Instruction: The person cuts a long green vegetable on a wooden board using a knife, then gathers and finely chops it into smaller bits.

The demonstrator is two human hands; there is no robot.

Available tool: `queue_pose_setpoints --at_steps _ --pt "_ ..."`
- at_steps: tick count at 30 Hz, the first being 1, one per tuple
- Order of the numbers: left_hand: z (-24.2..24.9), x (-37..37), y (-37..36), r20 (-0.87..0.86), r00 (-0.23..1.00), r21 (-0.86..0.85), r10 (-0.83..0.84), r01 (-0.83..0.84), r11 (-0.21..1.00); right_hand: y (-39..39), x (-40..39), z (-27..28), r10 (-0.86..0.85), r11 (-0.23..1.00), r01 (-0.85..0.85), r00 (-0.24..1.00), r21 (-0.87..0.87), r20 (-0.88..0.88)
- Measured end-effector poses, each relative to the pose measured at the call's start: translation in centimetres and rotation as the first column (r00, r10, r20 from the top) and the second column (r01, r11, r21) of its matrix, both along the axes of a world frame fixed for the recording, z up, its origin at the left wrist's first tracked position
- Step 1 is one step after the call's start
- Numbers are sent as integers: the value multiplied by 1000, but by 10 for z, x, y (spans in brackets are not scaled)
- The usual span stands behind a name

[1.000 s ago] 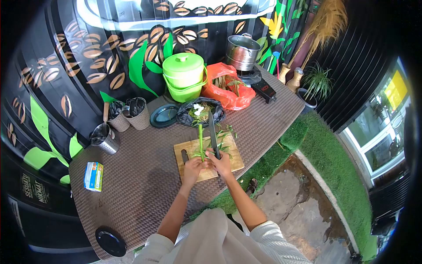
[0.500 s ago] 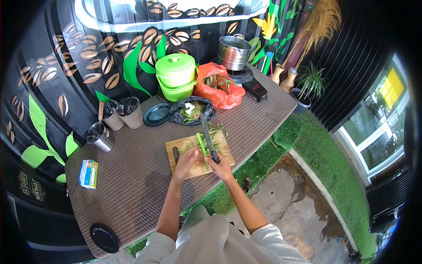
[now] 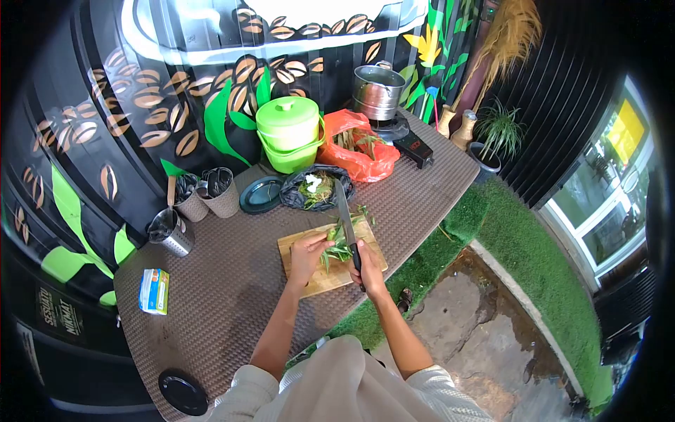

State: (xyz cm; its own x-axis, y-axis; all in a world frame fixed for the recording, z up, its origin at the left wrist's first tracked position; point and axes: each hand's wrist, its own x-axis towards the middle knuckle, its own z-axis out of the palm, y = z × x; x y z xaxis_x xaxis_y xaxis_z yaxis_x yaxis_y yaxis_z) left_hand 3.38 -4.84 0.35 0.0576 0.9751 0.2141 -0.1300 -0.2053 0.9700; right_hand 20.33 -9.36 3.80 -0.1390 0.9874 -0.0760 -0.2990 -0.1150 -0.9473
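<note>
My right hand (image 3: 369, 269) is wrapped around the black handle of a long knife (image 3: 344, 211), its blade pointing away from me over the wooden cutting board (image 3: 323, 284). My left hand (image 3: 308, 254) pinches a short green stalk (image 3: 331, 233) just left of the blade. Loose green leaves (image 3: 337, 254) lie on the board between the two hands, and a few more stick out at its far edge. Beyond the board sits a black plastic bag (image 3: 290, 198), rolled open, with green trimmings and some white scraps inside.
Behind the black bag stand a lime-green lidded bucket (image 3: 287, 126), a red plastic bag (image 3: 376, 165) of leaves, and a steel pot (image 3: 377, 95) on a cooker. Utensil holders (image 3: 223, 197), a dark lid (image 3: 261, 195), a tissue pack (image 3: 154, 291) and a black plate (image 3: 183, 392) occupy the left side.
The knife and right hand have shifted right and slightly nearer, away from the left hand. The long stalk seen upright between the hands now shows only as a short piece at my left fingertips.
</note>
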Motion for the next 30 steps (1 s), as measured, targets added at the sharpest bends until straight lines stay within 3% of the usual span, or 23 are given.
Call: queue_pose_setpoints --at_steps 3,5,7,10,15,17,20,24,30 --pt "-1 -1 4 -4 1000 62 15 -14 998 -5 -4 18 29 999 -28 999 -33 40" --pt "13 0 3 -148 988 235 39 -3 972 -5 -5 23 43 999 -42 998 -29 34" --pt "10 -1 8 -132 991 246 26 7 969 -5 -4 18 38 993 -46 997 -107 -72" --pt "16 3 8 -113 993 245 25 4 970 -5 4 16 48 992 -58 995 -111 -84" --pt "18 12 10 -81 997 240 -7 26 970 -2 15 23 76 994 -78 997 -81 -27" --pt "18 15 12 -224 973 309 62 11 951 -2 20 27 60 996 -60 998 -73 -3" --pt "27 19 10 -284 956 305 76 14 952 -2 32 28 105 990 -107 994 -91 -33" --pt "32 26 4 -170 985 197 -4 38 980 -6 43 34 173 983 -172 985 -60 -4" --pt "40 23 1 -192 980 316 -48 108 943 -19 48 37 193 980 -192 981 -54 24"
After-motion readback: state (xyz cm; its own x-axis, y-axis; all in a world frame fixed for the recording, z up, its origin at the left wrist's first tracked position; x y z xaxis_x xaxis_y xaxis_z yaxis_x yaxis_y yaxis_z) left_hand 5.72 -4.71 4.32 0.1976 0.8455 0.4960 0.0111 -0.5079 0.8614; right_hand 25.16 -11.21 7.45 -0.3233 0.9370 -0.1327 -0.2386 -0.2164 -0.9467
